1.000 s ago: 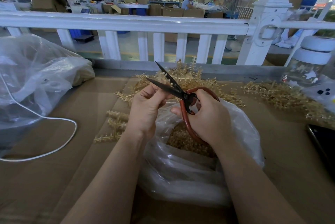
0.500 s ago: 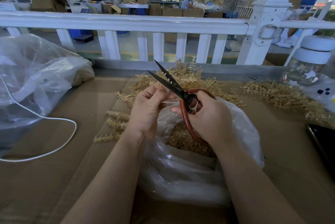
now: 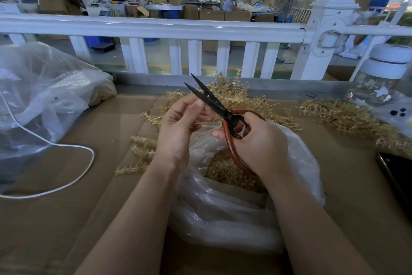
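The right hand [image 3: 256, 143] grips the scissors [image 3: 211, 98] by their red handles, blades parted, above the bag [image 3: 223, 208]. The left hand [image 3: 178, 125] curls its fingertips against the lower blade. Whether they hold anything cannot be told.

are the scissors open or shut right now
Open. The blades of the scissors stand apart in a narrow V, tips separated; the right hand grips their red handles.

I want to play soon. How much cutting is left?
Done: a bag holds many cut bits. In hand: the right hand holds open scissors, the left hand pinches a thin strip. Left: uncut strips piled behind and at right, quite a lot.
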### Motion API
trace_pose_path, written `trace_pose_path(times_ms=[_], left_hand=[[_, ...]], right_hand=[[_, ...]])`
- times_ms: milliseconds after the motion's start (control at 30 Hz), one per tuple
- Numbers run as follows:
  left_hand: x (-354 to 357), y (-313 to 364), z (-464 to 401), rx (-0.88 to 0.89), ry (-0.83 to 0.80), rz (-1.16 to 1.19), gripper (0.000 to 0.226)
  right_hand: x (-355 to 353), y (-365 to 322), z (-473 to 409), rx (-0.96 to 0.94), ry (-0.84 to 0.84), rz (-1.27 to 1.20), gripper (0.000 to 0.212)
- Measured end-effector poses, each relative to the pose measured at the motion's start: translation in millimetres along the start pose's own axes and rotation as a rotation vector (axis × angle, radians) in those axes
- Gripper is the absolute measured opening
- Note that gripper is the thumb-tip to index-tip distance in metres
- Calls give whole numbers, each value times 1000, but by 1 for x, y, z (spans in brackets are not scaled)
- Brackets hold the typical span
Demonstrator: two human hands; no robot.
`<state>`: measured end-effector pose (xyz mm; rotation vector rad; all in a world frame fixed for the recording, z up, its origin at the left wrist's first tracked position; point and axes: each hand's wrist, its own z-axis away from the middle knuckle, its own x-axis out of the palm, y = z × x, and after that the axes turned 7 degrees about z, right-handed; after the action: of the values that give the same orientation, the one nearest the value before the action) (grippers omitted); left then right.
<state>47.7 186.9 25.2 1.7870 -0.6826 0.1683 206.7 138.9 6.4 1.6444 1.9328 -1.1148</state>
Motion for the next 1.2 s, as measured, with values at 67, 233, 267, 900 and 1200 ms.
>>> trace_pose_path(times_ms=[67, 233, 267, 900, 1200], left_hand=[[-1, -1, 0, 4, 7, -16, 15], [-4, -3, -2, -2, -10, -1, 15], [-4, -3, -2, -1, -15, 7, 15], [-1, -2, -1, 39, -77, 50, 7], [-1, -4, -2, 106, -36, 11, 12]], right_hand=[[-1, 0, 0, -10, 3, -5, 67], [-5, -2, 0, -45, 30, -1, 62], [-5, -3, 0, -54, 36, -8, 60], [-1, 2, 0, -51, 34, -19, 58], [-4, -1, 0, -34, 30, -22, 59]])
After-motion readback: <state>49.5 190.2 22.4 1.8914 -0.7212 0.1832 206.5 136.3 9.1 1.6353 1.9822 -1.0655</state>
